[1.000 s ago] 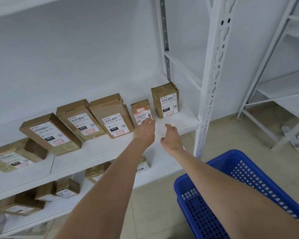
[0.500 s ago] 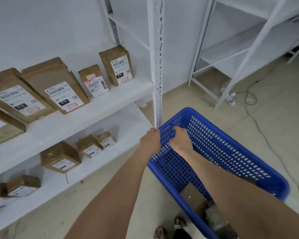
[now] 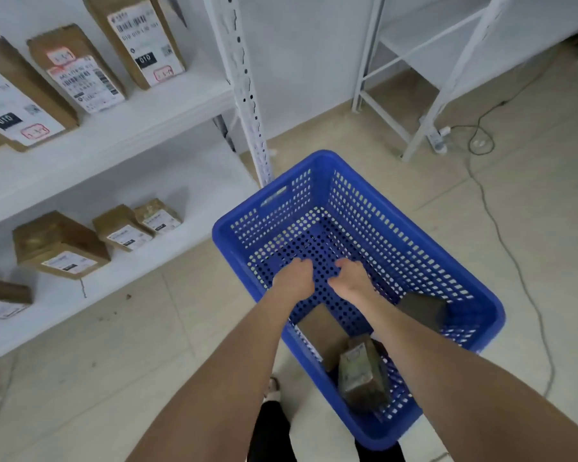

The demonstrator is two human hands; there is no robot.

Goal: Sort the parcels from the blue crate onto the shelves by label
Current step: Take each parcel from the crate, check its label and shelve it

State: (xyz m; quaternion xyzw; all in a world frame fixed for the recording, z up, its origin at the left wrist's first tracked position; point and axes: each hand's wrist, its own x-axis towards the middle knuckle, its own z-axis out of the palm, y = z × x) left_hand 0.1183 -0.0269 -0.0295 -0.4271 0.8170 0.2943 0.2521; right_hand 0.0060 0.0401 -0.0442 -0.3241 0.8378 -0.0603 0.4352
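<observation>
In the blue crate (image 3: 274, 208), standing on the tiled floor (image 3: 414, 201) just beside the white shelf upright (image 3: 247, 105): three parcels.
- One flat brown parcel (image 3: 321, 333), lying near the crate's near-left wall.
- One taped parcel with a pale label (image 3: 362, 375), tilted, touching the flat one.
- One dark parcel (image 3: 421, 310), against the right wall, apart from the other two.

Hands, two, both inside the crate above its perforated bottom, side by side and close together.
- Left hand (image 3: 294, 278): released, fingers loosely bent downward, grasping nothing.
- Right hand (image 3: 349, 278): the same, empty, fingers loosely bent.

Upper shelf (image 3: 147, 121), left of the crate: three labelled brown parcels in view, leaning back in a row. They are a large one (image 3: 17, 101), a small one (image 3: 77, 71) and a tall one (image 3: 141, 38).

Lower shelf (image 3: 197, 181): four parcels. Three sit in a row, large (image 3: 60, 245), medium (image 3: 121, 228) and small (image 3: 157, 216). One more (image 3: 0, 296) is at the left edge, partly cut off.

Beyond the crate: one second white rack (image 3: 424, 61), one power strip (image 3: 437, 140), and one cable (image 3: 514, 261) trailing across the floor.
</observation>
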